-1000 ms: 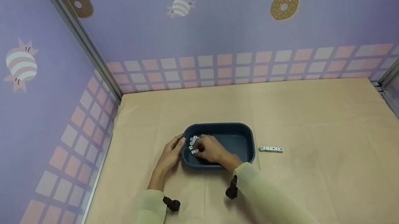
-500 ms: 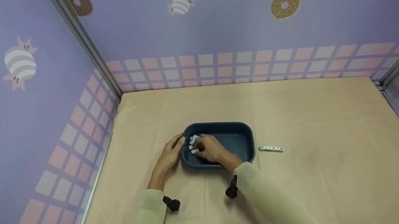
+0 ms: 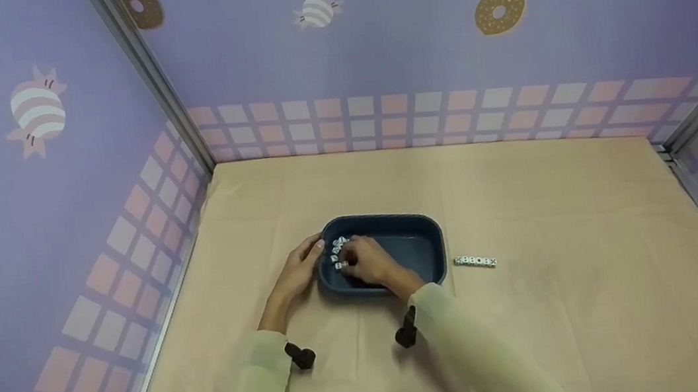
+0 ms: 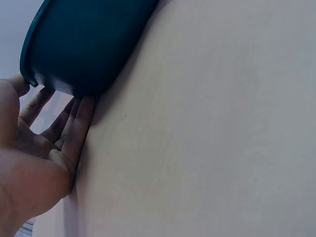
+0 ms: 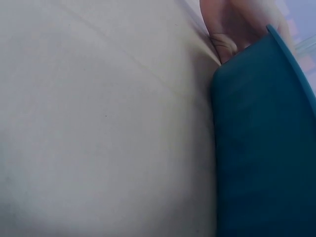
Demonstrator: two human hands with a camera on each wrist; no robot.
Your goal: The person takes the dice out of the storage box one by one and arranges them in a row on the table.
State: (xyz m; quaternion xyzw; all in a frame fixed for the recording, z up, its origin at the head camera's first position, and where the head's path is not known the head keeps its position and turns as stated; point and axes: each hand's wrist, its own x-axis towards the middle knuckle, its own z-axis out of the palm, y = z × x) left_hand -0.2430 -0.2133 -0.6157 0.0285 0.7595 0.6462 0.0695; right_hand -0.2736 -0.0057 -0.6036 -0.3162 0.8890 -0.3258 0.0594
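A dark blue rectangular tub (image 3: 413,255) with rounded corners sits on the cloth in the head view. Several white dice (image 3: 337,249) lie at its left end. My left hand (image 3: 297,272) is at the tub's left side, thumb at the rim. In the left wrist view, the fingers (image 4: 79,123) of that hand reach fairly straight to the outer wall. My right hand (image 3: 367,262) reaches over the near rim into the tub, bent down, fingertips right at the dice. Its fingertips are mostly hidden, and I cannot tell whether they pinch a die.
Right of the tub, a straight row of white dice (image 3: 475,261) lies on the beige cloth (image 3: 575,301). Purple patterned walls (image 3: 409,35) stand behind and on both sides. Each wrist carries a small black camera mount (image 3: 302,357).
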